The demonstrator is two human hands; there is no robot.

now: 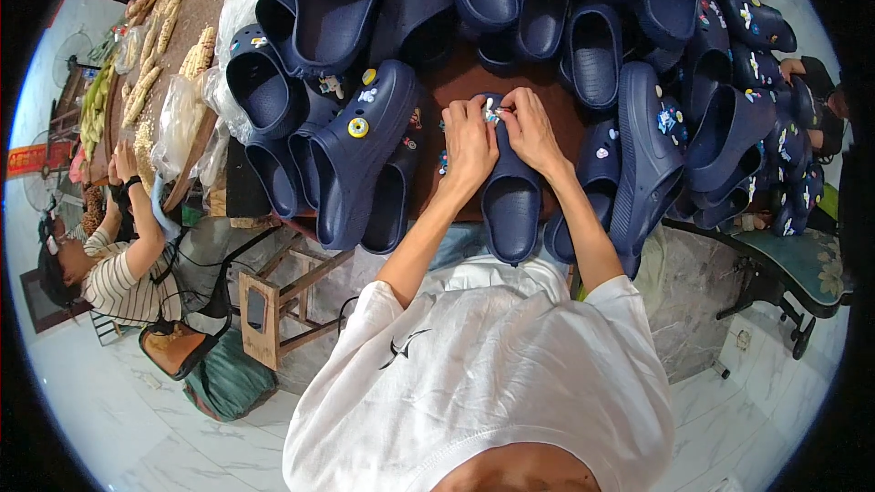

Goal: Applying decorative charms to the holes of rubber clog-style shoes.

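Note:
A navy clog lies with its heel toward me, its toe part between my hands. My left hand is closed along the left of the toe, thumb and fingertips beside a small white and blue shoe charm. From the right, my right hand pinches at this charm with bent fingers; the fingertips partly hide it. Close on the left stands a tilted navy clog with round yellow charms. Another clog with a blue and white charm leans on its side at the right.
Many navy clogs crowd the brown table ahead and to both sides. At the left, a person in a striped shirt sits by a table with corn cobs and plastic bags. A wooden stool and a chair stand nearby.

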